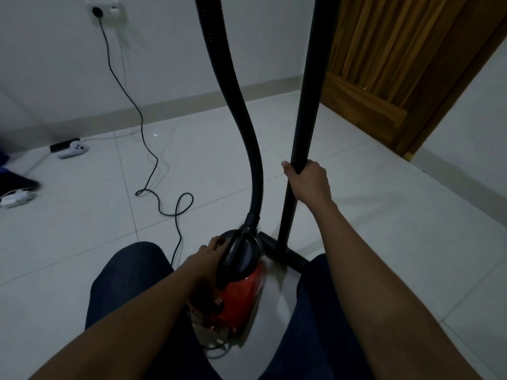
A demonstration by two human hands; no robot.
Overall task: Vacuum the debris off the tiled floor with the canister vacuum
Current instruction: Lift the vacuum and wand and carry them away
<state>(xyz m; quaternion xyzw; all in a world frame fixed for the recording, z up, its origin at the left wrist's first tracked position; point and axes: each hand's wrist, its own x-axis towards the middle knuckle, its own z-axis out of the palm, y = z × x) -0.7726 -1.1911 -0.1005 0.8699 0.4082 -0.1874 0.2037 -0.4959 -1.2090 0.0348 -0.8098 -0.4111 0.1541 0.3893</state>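
A red and black canister vacuum stands on the white tiled floor between my knees. My left hand rests on its top left side, fingers spread against the black front cap. A black hose rises from the canister and leaves the top of the view. My right hand is shut on the upright black wand. The wand's floor head lies flat on the tiles just right of the canister. No debris shows on the floor.
The black power cord runs in loops from a wall socket to the vacuum. A white controller and a black box lie by the wall at left. A white adapter sits far left. A wooden door stands at right.
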